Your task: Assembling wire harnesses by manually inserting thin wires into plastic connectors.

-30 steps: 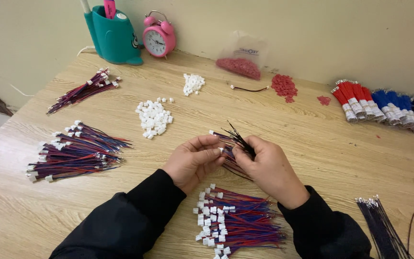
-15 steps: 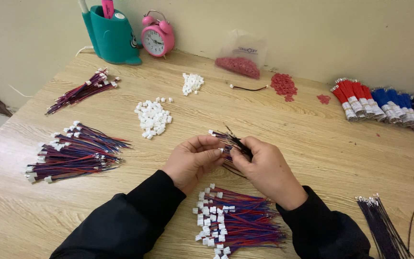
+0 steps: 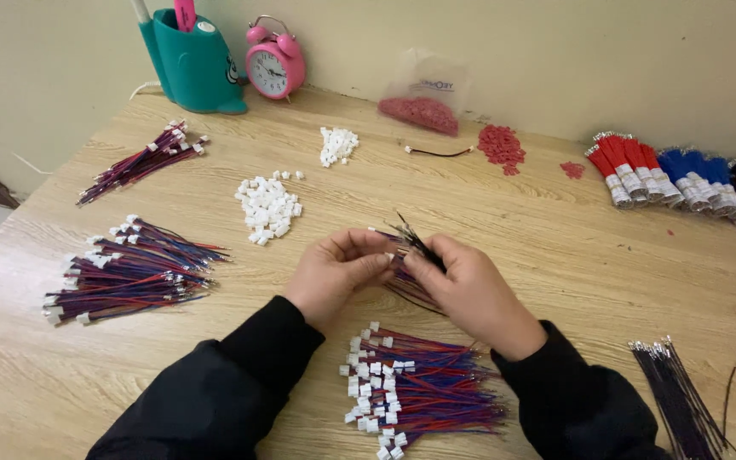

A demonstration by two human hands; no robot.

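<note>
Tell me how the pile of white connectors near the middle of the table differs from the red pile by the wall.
The white connector pile is white and lies mid-table, close to the left hand; the red pile is red and lies far back near the wall. The white pieces look chunkier, the red ones finer. Both are loose heaps on the wooden table.
</note>
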